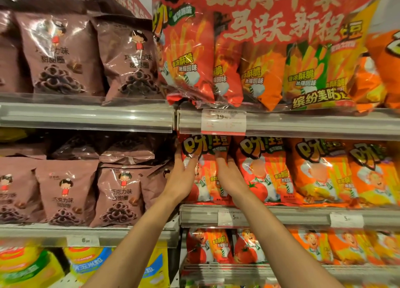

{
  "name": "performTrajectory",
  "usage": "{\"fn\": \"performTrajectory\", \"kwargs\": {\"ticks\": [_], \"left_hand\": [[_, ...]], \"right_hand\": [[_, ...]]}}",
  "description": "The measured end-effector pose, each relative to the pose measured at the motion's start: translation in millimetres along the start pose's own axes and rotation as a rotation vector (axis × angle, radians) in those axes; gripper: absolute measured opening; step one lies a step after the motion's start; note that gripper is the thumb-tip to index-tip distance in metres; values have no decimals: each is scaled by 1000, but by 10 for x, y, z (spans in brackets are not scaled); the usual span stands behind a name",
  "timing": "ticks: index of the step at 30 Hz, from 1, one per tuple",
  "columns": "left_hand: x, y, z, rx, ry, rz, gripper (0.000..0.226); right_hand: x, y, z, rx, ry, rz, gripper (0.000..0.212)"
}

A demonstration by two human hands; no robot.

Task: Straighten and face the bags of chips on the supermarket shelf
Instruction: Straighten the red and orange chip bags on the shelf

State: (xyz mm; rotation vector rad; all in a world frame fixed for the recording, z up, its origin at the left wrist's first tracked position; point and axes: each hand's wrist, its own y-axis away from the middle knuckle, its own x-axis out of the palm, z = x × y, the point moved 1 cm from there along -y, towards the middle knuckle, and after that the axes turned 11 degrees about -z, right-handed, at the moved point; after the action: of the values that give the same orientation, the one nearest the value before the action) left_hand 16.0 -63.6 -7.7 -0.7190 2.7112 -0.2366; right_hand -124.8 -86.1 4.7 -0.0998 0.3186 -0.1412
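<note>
Gripping a glossy, crinkled red chip bag by its edges, left hand and right hand hold it upright; puffy orange bags crowd beyond the right hand, brown bags beyond the left.

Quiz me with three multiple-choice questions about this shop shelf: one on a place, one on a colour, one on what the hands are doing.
1. Where is the bag being handled?
A. top shelf
B. middle shelf
C. floor

2. What colour are the ring-snack bags at the left?
A. brown
B. blue
C. white

3. How are the hands?
A. both on one bag
B. both hanging free
C. one in a pocket

Answers:
B, the red chip bag stands under the 19 price tag.
A, the ring-snack bags are brown.
A, left hand and right hand flank it.
</note>
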Motion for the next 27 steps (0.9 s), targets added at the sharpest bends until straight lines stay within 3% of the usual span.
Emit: {"fn": "performTrajectory", "kwargs": {"ticks": [9, 15, 27], "left_hand": [[-18, 80, 19, 99, 21, -53, 63], [67, -91, -17, -63, 87, -69, 62], [49, -47, -34, -29, 52, -48, 60]], "right_hand": [[-31, -7, -10, -10, -27, -48, 64], [34, -129, 112, 110, -66, -65, 77], [65, -71, 56, 90, -68, -143, 68]]}}
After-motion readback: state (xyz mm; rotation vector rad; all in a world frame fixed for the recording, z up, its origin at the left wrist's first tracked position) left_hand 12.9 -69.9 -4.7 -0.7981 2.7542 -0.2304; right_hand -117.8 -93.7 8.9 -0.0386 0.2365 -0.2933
